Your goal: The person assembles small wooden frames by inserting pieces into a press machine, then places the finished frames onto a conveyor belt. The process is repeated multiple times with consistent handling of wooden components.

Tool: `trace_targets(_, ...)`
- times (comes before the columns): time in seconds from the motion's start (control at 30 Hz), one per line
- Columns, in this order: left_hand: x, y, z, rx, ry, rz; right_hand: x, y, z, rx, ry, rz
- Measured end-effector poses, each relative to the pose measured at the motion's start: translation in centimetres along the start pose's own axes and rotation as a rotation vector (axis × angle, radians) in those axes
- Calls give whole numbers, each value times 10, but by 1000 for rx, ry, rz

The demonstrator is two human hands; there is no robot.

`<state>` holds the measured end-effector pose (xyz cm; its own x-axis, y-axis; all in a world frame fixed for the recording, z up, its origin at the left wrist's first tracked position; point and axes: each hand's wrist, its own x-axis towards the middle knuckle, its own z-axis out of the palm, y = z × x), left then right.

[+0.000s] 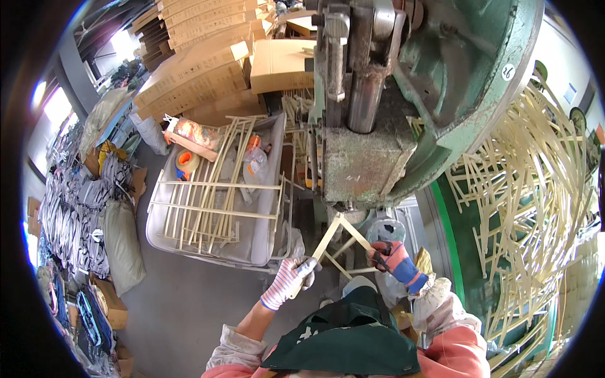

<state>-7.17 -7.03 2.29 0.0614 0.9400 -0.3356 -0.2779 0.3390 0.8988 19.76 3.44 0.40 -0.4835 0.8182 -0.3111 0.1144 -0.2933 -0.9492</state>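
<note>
Nearest me, a dark green apron (340,340) is covering the person's front. Beyond it, the left hand (293,280), wearing a striped glove, is pinching a flat strip (326,242) between thumb and fingers. The right hand (397,261), in a blue-and-orange glove with dark fingers, is gripping the lower end of a second strip (355,233). Both strips are looking pale cream, slim and straight-edged; their upper ends are meeting in 1 point, making an upside-down V just beneath the green press (368,164). More pale bars are showing between the 2 hands; I cannot tell whether they are joining on. Farther off, a grey tub (261,236) is holding similar strips, and brown cartons (201,75) are standing stacked behind.
</note>
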Motion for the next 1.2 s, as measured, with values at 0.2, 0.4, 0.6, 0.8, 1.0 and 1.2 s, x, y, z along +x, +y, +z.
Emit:
trace_targets(0.2,3,9,-7,122,-52,-23,5,-18,-13,-140,-40,58)
trace_targets(0.4,-1,16,-4,99,-42,-2,3,-31,-13,-125,-11,121)
trace_targets(0.6,-2,23,-14,103,-89,-5,3,-31,-20,-142,-57,-31)
trace_targets(0.8,-27,46,-1,504,-125,3,-30,-32,12,-664,321,-544)
trace_targets(1.0,-61,117,-34,1218,-431,181,-102,-79,-32,-1140,-219,-622)
trace_targets(1.2,-68,104,9,1088,-502,319,-160,-76,-75,-998,-117,-588)
